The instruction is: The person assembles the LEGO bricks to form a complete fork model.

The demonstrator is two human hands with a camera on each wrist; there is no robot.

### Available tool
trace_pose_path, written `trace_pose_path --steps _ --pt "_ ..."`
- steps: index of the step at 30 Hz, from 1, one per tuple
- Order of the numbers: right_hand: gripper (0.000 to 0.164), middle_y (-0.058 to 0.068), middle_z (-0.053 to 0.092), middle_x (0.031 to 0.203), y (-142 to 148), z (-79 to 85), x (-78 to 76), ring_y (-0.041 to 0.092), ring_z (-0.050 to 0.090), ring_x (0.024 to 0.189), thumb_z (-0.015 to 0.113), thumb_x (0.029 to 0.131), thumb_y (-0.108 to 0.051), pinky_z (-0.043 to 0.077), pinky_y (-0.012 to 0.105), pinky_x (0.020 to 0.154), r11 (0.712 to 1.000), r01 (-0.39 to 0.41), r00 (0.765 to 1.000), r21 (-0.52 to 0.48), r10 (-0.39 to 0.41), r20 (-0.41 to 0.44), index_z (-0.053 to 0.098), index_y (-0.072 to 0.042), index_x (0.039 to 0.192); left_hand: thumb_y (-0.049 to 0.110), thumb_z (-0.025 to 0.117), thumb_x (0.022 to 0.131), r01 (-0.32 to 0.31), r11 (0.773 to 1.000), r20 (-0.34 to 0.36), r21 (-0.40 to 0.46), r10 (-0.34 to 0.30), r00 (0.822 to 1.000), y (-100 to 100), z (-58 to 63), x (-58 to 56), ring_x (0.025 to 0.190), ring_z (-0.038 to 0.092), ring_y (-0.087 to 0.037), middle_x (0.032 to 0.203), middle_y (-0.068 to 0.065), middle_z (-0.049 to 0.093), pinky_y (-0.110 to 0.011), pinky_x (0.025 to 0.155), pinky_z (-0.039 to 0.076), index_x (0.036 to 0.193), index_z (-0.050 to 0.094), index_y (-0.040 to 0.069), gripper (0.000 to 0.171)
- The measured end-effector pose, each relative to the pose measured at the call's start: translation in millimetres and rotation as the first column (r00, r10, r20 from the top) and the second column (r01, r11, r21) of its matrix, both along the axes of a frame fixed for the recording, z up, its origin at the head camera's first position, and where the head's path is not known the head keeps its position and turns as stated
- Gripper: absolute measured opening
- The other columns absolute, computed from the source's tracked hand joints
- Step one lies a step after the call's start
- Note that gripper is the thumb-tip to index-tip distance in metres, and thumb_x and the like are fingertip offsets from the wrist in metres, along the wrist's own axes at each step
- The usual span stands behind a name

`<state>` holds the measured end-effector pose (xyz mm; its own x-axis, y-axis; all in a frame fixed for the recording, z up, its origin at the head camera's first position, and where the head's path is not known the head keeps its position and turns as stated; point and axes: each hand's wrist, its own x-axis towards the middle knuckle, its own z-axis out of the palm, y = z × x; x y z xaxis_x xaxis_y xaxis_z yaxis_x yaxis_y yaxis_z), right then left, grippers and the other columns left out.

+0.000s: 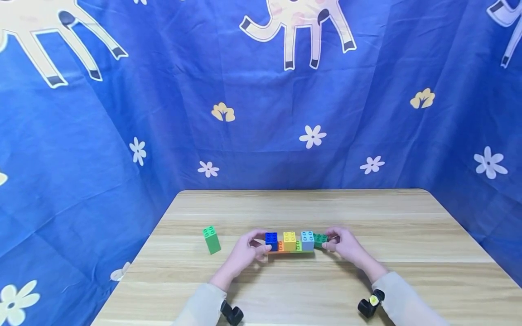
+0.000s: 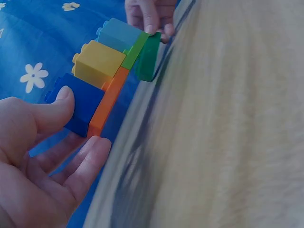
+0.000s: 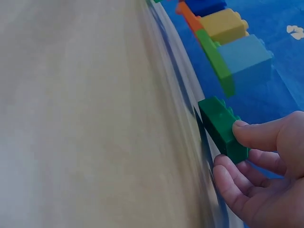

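1. Your left hand [image 1: 244, 249] pinches the blue block [image 1: 271, 241].
2. Your right hand [image 1: 344, 246] pinches the dark-green block [image 3: 221, 126] near the lime strip [image 3: 215, 61].
3. Between your fingers sit the yellow block [image 1: 289, 242] and light-blue block [image 1: 307, 241].
4. The tall block [image 1: 212, 241] stands apart, left of your left fingers.

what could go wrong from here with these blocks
The left hand grips the block row only at one end, so the other might dip or a joint loosen. The right hand holds the dark green brick apart from the row; if pressed on crookedly, it might not seat.
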<state>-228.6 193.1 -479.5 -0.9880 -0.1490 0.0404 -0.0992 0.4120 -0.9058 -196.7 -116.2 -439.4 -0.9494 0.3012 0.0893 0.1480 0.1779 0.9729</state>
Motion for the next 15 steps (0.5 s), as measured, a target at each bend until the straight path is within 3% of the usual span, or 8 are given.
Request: trace_pose_path --steps 13,15 --pt "0.036 0.004 0.062 0.086 -5.9 -4.9 13.6 0.018 0.058 0.078 0.073 0.077 -0.007 0.049 0.025 0.068 0.985 -0.159 0.982 0.071 0.165 -0.087 0.060 0.004 0.109 0.004 0.067 0.083 -0.046 0.999 0.003 0.008 0.046 0.999 -2.8 17.5 -4.2 0.080 0.059 -0.026 0.112 -0.018 0.056 -0.054 0.073 0.051 0.123 0.053 -0.004 0.043" --pt "0.037 0.004 0.062 0.086 -6.8 -4.8 16.0 0.019 0.058 0.078 0.073 0.077 -0.009 0.049 0.025 0.067 0.982 -0.177 0.979 0.071 0.183 -0.084 0.060 0.003 0.109 0.004 0.068 0.082 -0.058 0.998 0.015 0.016 0.058 0.998 -3.3 13.9 -8.9 0.080 0.059 -0.025 0.113 -0.019 0.055 -0.053 0.074 0.051 0.123 0.053 -0.003 0.044"
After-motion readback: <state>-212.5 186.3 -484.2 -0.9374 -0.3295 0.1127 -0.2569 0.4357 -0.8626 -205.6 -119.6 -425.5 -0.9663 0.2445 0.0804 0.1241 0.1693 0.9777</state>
